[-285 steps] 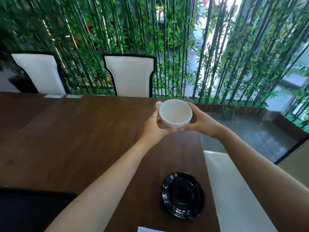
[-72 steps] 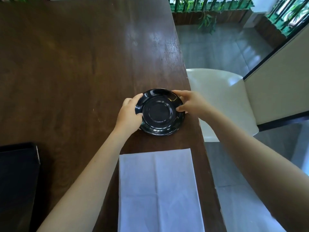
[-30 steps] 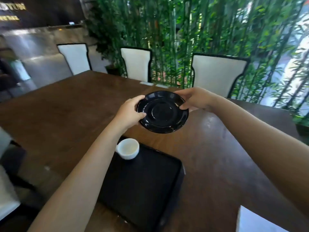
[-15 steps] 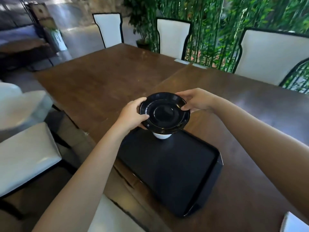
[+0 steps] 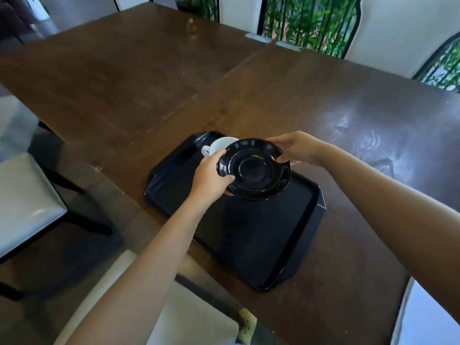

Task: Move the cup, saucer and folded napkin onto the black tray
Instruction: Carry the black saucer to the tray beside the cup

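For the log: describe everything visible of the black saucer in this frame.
The saucer is round, glossy black, likely glazed ceramic, with a recessed centre well, a raised ring around it and light glints on the rim. It looks empty and unbroken. Both hands hold it by opposite edges, the left hand on its near-left rim and the right hand on its far-right rim, tilted slightly toward the camera. It hangs over the black tray, in front of the white cup, partly hiding it.

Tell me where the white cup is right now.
The cup sits in the far corner of the black tray, partly hidden behind the saucer.
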Action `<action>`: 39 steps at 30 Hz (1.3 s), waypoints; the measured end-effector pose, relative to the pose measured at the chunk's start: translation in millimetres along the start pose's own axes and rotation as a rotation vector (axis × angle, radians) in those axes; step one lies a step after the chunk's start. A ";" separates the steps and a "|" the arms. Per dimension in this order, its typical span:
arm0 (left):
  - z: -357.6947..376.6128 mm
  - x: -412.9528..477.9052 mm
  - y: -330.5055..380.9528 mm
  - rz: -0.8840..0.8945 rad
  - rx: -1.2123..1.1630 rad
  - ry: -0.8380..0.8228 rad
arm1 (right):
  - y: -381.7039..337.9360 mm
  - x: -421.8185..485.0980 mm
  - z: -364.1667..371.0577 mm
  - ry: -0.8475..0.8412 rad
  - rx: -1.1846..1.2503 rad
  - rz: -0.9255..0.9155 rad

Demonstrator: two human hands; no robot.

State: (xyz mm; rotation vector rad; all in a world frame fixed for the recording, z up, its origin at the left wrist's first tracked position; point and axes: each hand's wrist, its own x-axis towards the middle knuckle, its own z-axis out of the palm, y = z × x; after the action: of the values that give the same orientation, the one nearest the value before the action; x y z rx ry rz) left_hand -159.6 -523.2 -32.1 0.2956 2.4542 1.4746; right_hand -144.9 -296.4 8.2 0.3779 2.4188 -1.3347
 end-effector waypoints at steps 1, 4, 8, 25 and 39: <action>6.0 -0.6 -2.9 0.006 -0.020 -0.001 | 6.2 2.0 0.5 -0.001 -0.028 0.006; 23.1 -1.7 -11.5 0.007 -0.040 -0.018 | 23.5 6.1 3.3 0.006 -0.060 0.030; 42.5 -4.1 -21.6 -0.026 -0.061 -0.079 | 47.5 9.3 9.8 0.018 -0.050 0.061; 78.7 -5.1 -51.1 -0.142 0.115 -0.187 | 86.7 25.1 16.3 -0.002 -0.195 0.170; 58.7 20.2 -21.8 -0.068 0.542 -0.303 | 83.8 17.9 -15.6 -0.135 -0.255 0.242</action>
State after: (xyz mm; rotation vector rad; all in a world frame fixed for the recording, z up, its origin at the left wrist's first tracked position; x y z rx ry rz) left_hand -160.5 -478.2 -80.2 0.4898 2.5269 0.6522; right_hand -130.8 -238.4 -55.2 0.4764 2.3081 -0.9072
